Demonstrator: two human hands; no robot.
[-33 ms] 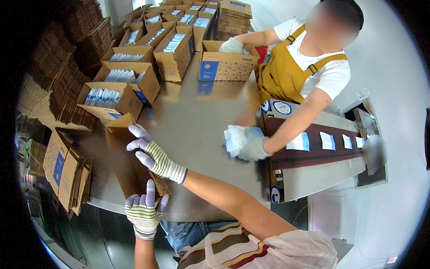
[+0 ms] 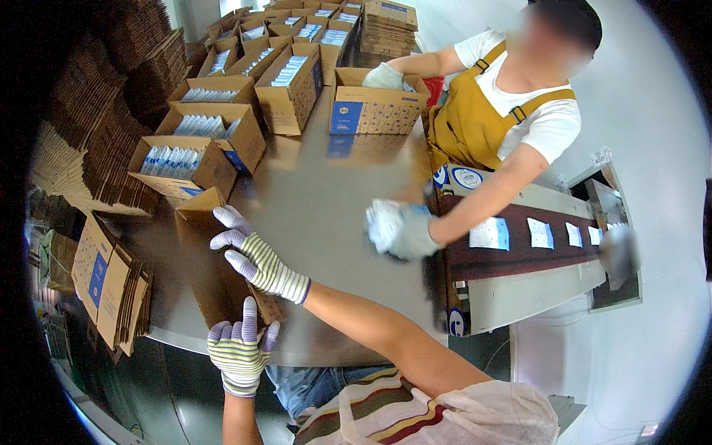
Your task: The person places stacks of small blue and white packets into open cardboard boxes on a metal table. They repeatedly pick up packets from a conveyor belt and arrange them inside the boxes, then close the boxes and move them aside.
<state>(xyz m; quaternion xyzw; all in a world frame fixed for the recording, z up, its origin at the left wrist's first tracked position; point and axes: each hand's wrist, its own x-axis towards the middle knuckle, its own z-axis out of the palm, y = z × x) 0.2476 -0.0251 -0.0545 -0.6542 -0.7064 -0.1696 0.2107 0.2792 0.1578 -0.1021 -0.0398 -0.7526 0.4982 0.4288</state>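
A brown cardboard box (image 2: 211, 285) stands with its top open at the left front of the metal table. At its near end is my left hand (image 2: 239, 356), in a striped knit glove. Its index finger points over the rim, while the other fingers curl at the box's edge; their tips are hidden. My right hand (image 2: 263, 265), in a matching glove, reaches over the box with fingers spread. Nothing shows between them. Across the table, a co-worker's gloved hand (image 2: 415, 233) holds a bunch of white and blue packets (image 2: 383, 222).
Filled boxes (image 2: 182, 165) line the table's far left. The co-worker's other hand is inside a box (image 2: 378, 111). Folded cartons (image 2: 111, 285) lean at the left edge, with tall cardboard stacks (image 2: 89, 141) behind. At right, a conveyor belt (image 2: 512, 263) carries spaced packets.
The co-worker's hand with the packets has shifted slightly left, and the packets on the belt have moved a little left. My hands have stayed in place.
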